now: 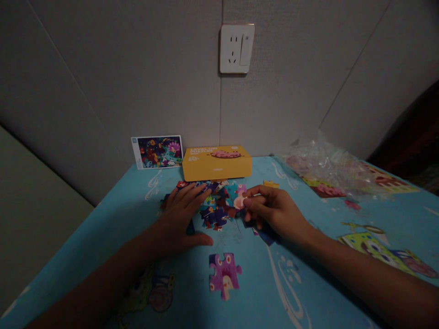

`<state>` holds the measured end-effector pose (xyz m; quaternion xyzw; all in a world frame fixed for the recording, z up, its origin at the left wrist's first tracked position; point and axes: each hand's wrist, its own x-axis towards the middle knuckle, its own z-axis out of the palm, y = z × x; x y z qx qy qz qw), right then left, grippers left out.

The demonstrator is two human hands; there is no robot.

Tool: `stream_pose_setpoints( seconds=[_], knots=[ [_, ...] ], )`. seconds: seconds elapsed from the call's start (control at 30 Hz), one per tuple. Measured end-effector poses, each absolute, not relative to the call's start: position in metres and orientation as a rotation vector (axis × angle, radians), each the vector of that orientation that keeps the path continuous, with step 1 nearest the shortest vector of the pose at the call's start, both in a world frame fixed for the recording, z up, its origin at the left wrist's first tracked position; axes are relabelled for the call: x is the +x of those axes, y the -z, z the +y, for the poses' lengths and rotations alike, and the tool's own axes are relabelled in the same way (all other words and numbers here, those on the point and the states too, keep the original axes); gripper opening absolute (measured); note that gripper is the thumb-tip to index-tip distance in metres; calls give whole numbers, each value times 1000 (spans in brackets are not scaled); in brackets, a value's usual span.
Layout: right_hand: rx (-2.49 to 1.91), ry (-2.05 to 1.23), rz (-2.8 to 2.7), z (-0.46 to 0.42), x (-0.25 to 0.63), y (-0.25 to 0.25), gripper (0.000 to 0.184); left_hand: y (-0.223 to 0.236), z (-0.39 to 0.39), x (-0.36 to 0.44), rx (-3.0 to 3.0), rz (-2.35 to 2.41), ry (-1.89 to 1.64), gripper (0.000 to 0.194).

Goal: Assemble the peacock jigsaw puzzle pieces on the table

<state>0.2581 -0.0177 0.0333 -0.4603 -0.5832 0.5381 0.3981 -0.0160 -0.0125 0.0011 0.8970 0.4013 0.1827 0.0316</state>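
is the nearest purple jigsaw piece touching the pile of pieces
No, the purple jigsaw piece lies apart from the pile, with blue tablecloth between them.

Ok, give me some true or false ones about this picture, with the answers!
1. The right hand holds a puzzle piece. True.
2. A purple piece lies apart from the pile of pieces. True.
3. The left hand covers the purple piece. False: it is at the pile of pieces.
4. The clear plastic is left of the yellow box. False: it is on the right.
5. The wall socket is above the yellow box. True.
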Motion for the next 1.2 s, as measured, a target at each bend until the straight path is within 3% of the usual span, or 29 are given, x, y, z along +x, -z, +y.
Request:
stream_pose_setpoints(
  seconds=[0.13,0.33,0.67,0.83,1.2],
  knots=[
    [-1093,-1463,-1572,-28,253,-28,43,-4,-19,-11,2749,1018,-906,84],
    [-915,-1533,-1750,-36,250,-18,38,-6,-22,-5,2829,706,-1023,58],
    [-799,-1334,-1781,-35,250,-14,36,-8,-23,-6,2746,850,-1141,48],
    [-835,-1296,-1698,-34,251,-15,24,-17,-24,-4,2721,540,-1142,36],
    [-843,-1391,-1680,-32,251,-19,18,-19,-30,3,2666,336,-947,49]
  ],
)
